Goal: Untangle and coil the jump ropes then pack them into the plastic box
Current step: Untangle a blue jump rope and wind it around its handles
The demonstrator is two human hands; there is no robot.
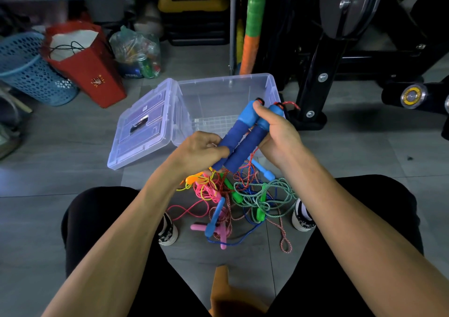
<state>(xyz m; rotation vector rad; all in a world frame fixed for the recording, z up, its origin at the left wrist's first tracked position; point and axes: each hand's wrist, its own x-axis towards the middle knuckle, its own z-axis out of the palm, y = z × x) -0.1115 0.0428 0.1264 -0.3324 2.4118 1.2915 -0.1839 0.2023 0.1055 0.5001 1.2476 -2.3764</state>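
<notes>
I see the clear box [269, 86] open on the floor at 12 o'clock, no ropes inside, its lid [143, 124] at 10. Both hands' fingers are clamped on two blue handles [243, 134]: left hand [199, 149] low, right hand [279, 132] high. The rope tangle [243, 200] lies at 6.

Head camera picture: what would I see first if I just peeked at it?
First, the two blue handles held side by side in the middle, the left hand gripping their lower ends and the right hand the upper ends. Below them, on the floor between the person's shoes, lies a bright tangle of jump ropes. Behind the hands stands the clear plastic box, its lid open to the left.
</notes>
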